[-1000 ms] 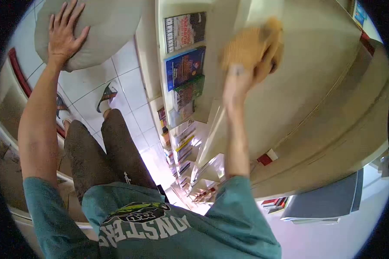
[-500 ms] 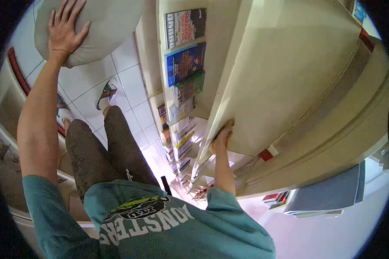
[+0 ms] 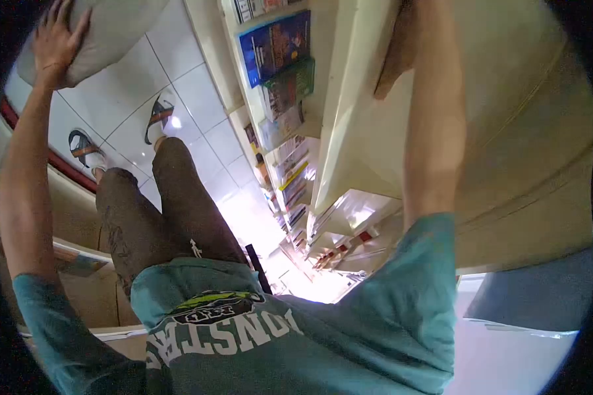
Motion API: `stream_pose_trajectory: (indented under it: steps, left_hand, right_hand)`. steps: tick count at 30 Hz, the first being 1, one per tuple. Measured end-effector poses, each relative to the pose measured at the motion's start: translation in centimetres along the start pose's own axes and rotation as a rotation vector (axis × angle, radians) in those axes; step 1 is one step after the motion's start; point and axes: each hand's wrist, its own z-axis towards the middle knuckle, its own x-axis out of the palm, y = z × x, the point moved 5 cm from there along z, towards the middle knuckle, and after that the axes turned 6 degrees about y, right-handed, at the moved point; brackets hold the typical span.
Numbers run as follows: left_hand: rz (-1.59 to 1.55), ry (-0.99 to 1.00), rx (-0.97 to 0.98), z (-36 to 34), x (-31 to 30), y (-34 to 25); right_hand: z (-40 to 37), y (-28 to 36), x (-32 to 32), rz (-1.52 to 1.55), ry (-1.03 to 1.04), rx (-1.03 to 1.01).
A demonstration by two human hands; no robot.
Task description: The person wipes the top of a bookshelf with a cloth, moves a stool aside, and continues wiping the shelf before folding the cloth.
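Observation:
My left hand (image 3: 55,47) rests flat, fingers spread, on a rounded grey padded surface (image 3: 115,36) at the upper left. My right forearm (image 3: 436,118) reaches up across a cream shelf board (image 3: 359,151), and the hand itself lies beyond the top edge of the view. Along that forearm runs a narrow brown shape (image 3: 394,56) with a pointed lower end; whether it is an object or a shadow I cannot make out.
Magazines, among them a blue one (image 3: 277,49), stand on a cream rack (image 3: 339,59) with more shelves of books below. My sandalled feet (image 3: 158,118) are on a white tiled floor (image 3: 135,79). A dark grey panel (image 3: 534,289) is at the lower right.
My right hand has left the board's edge, and that arm now stretches toward the top of the view. My left hand stays on the grey surface. The view has shifted slightly.

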Motion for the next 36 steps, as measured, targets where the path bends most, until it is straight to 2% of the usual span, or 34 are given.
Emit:
stream_pose_trajectory:
  steps: [5,12,14,16,21,22,25,26,29,32,35,36]
  left_hand:
    - [-0.033,-0.03,0.003,0.0,-0.1,-0.4]
    - [-0.077,-0.061,-0.025,-0.2,0.1,-0.1]
    - [-0.076,-0.048,-0.031,-0.6,0.0,-0.3]
    - [0.079,0.001,-0.061,-0.9,0.1,-0.5]
    - [0.089,-0.006,-0.043,-0.7,-0.1,-0.2]
    - [0.102,-0.041,-0.033,-0.5,-0.2,-0.5]
    - [0.036,0.01,-0.062,-0.8,0.0,-0.2]
    - [0.041,0.009,-0.062,-0.8,0.0,0.0]
    - [-0.066,-0.063,-0.004,-0.2,0.1,0.0]
    - [-0.049,-0.037,-0.009,-0.4,0.5,0.0]
    - [-0.106,-0.034,-0.015,-0.9,0.3,0.2]
    - [-0.039,-0.018,-0.029,-1.0,0.2,0.0]
  right_hand:
    - [-6.3,-7.7,-1.0,-0.101,-0.057,0.138]
    - [-30.1,-24.8,-0.2,-0.176,-0.063,0.568]
    - [-35.8,-27.8,0.0,-0.119,-0.109,0.604]
    - [-40.1,-30.7,0.3,-0.034,-0.174,0.635]
    - [-45.9,-38.9,0.9,0.378,-0.343,0.834]
    - [-45.5,-37.3,0.6,0.372,-0.347,0.833]
    - [-36.6,-25.0,1.1,0.312,-0.382,0.85]
    - [-32.9,-21.1,1.6,0.316,-0.337,0.785]
    - [-22.3,-14.8,0.6,0.056,-0.142,0.682]
    - [-10.5,-8.8,0.7,-0.032,-0.045,0.347]
    - [-5.1,-3.3,1.9,-0.016,0.02,0.128]
    - [-4.5,-2.3,2.0,-0.017,0.027,0.091]
